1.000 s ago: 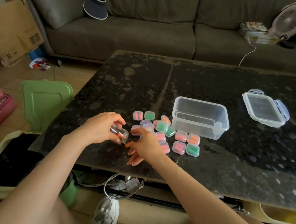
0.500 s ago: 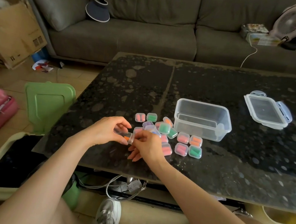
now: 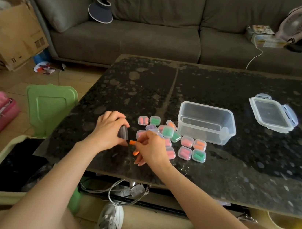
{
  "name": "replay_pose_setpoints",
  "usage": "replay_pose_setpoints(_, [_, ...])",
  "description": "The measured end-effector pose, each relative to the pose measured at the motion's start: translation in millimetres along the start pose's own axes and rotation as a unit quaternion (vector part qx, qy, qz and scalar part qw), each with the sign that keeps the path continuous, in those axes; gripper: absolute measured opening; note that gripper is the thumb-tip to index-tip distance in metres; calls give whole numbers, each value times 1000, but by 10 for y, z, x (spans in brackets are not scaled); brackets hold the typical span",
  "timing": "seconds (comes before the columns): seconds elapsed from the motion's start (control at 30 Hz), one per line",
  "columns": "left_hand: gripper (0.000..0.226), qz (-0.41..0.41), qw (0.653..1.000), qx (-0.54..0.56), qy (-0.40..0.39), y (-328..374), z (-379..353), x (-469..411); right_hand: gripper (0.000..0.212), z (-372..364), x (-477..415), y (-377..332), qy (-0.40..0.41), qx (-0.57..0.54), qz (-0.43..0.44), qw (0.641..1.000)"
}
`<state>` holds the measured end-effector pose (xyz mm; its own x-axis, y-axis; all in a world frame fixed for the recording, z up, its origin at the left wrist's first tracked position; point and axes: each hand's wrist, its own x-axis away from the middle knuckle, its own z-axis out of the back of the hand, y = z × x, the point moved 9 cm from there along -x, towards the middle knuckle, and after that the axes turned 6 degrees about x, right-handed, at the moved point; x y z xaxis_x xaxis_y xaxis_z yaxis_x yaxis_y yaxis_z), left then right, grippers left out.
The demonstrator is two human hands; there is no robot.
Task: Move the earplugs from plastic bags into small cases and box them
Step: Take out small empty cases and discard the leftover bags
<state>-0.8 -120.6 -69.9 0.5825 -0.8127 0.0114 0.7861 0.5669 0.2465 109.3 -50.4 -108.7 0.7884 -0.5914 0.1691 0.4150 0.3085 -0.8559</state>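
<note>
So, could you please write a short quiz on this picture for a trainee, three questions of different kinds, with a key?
1. True or false: the clear box is empty.
2. The earplug that the right hand pinches is: A green, B orange, C purple.
3. Missing word: the lid lies on the ___, apart from the box.
Key: 1 true; 2 B; 3 table.

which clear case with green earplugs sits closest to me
The small clear plastic case with green earplugs at the right end of the front row, beside a pink-filled case; the other green ones lie farther back.
</note>
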Motion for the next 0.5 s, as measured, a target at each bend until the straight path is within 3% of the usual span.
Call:
replay_pose_setpoints(0.33, [27, 7, 999, -26, -38, 522, -265, 143, 6, 205, 33, -53, 9, 24, 1, 1000])
replay_pose_setpoints(0.5, [28, -47, 998, 32, 30, 586, -79, 131, 3, 386, 24, -92, 22, 30, 8, 999])
